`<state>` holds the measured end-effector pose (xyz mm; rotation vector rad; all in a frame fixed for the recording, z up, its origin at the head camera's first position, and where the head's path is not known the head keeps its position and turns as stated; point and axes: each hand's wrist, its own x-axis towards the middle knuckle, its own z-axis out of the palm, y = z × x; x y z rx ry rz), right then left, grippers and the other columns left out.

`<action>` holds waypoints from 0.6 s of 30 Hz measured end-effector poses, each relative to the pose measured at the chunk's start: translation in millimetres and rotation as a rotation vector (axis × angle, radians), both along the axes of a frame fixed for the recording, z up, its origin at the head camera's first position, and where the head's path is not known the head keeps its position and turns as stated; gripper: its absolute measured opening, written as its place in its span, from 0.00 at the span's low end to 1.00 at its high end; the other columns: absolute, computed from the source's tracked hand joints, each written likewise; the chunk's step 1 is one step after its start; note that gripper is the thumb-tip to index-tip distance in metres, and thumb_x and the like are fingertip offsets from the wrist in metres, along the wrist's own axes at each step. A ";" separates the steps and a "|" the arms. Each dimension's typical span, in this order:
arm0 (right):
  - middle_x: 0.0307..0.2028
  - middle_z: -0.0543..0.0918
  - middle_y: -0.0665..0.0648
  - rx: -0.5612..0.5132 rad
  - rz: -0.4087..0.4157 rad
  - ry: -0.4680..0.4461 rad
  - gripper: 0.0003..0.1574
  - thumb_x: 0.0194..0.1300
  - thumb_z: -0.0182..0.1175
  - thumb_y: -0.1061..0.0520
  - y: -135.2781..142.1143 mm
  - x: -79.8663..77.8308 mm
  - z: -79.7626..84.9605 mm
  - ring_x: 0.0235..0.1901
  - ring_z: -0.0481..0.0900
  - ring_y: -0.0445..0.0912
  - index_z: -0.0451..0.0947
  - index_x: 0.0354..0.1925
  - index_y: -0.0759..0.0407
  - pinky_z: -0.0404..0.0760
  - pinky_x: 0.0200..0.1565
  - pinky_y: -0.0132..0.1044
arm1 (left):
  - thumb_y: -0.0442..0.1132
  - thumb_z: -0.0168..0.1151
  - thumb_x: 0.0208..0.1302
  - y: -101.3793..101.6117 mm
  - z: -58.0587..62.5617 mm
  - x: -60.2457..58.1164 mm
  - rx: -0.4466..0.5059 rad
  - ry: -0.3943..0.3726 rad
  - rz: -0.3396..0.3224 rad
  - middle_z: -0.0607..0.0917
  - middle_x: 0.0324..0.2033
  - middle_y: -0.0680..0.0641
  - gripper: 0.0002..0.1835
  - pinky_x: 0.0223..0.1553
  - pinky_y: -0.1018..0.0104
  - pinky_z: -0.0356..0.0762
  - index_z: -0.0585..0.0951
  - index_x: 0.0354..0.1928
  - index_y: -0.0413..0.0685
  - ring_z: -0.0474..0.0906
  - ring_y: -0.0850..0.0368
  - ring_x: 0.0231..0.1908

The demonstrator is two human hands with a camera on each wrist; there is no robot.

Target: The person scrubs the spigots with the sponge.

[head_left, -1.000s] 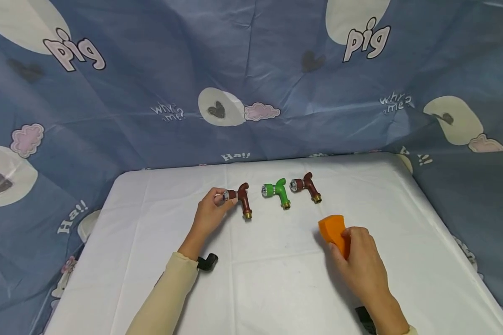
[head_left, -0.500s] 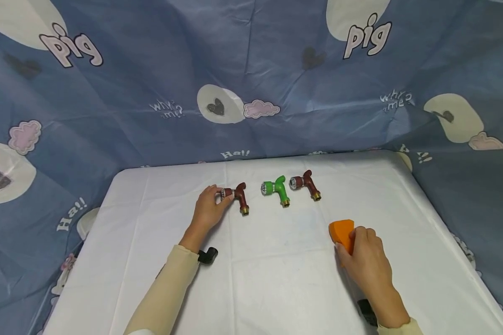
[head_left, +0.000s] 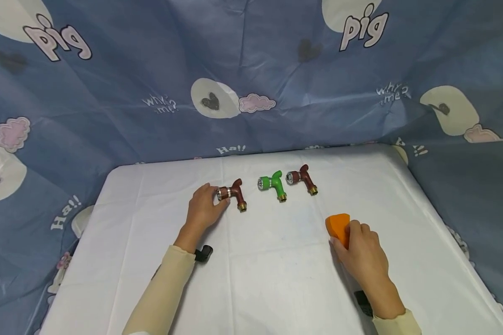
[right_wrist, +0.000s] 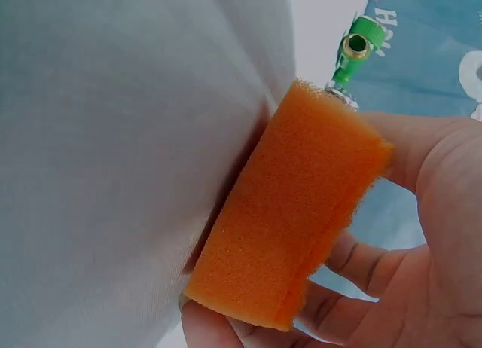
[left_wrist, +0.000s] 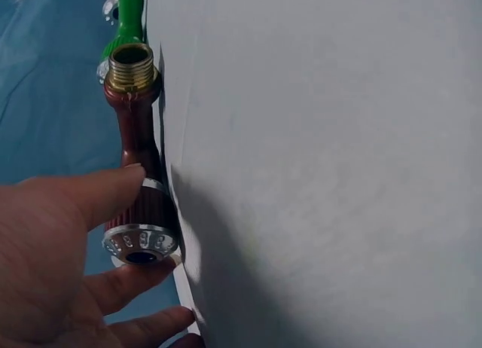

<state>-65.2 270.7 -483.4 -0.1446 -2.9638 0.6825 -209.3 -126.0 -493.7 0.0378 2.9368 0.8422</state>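
My left hand [head_left: 202,208] is at the knob end of a dark red faucet [head_left: 237,193] on the white cloth, thumb on one side and fingers on the other. The left wrist view shows its ribbed knob with a chrome cap [left_wrist: 141,242] between thumb and index finger, the threaded brass end [left_wrist: 132,68] pointing away. At the right, my right hand [head_left: 365,253] grips an orange sponge block [head_left: 337,229]. In the right wrist view the sponge [right_wrist: 290,212] is held close over the cloth, fingers curled around its far side.
A green faucet [head_left: 273,184] and a second dark red faucet [head_left: 303,178] lie to the right of the first, in a row near the table's back edge. A blue printed curtain [head_left: 251,56] hangs behind the white-covered table [head_left: 276,288].
The left faucet has shifted slightly left and turned, showing more of its ribbed knob. My right hand has turned the sponge and brought it a little to the right. The head view tilts slightly down.
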 end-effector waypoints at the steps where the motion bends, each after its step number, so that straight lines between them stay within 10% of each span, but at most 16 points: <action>1: 0.33 0.72 0.63 0.001 0.002 0.001 0.28 0.64 0.73 0.49 -0.1 0.1 0.7 0.31 0.71 0.58 0.68 0.43 0.65 0.75 0.24 0.48 | 0.51 0.66 0.73 -0.1 1.2 1.2 -0.012 -0.007 -0.004 0.63 0.75 0.29 0.32 0.74 0.37 0.55 0.75 0.68 0.34 0.56 0.32 0.76; 9: 0.38 0.76 0.66 0.010 0.020 -0.037 0.28 0.67 0.70 0.46 0.4 1.7 6.2 0.33 0.74 0.60 0.72 0.48 0.66 0.78 0.27 0.52 | 0.51 0.65 0.73 -2.1 5.6 11.8 -0.011 -0.041 -0.005 0.62 0.76 0.28 0.41 0.76 0.38 0.53 0.64 0.76 0.30 0.54 0.32 0.77; 13: 0.43 0.78 0.70 0.037 0.034 -0.045 0.28 0.68 0.69 0.45 -0.5 5.1 9.6 0.36 0.76 0.63 0.75 0.50 0.67 0.80 0.28 0.56 | 0.51 0.66 0.72 -2.0 7.7 31.4 -0.020 -0.038 -0.009 0.61 0.76 0.27 0.45 0.76 0.38 0.51 0.59 0.78 0.30 0.53 0.32 0.77; 18: 0.57 0.78 0.75 0.063 0.094 0.159 0.35 0.67 0.71 0.46 -9.4 7.2 15.4 0.50 0.78 0.72 0.77 0.60 0.71 0.82 0.40 0.68 | 0.51 0.71 0.69 8.2 22.3 67.2 -0.037 0.052 -0.062 0.58 0.77 0.27 0.50 0.75 0.36 0.51 0.56 0.80 0.32 0.53 0.31 0.77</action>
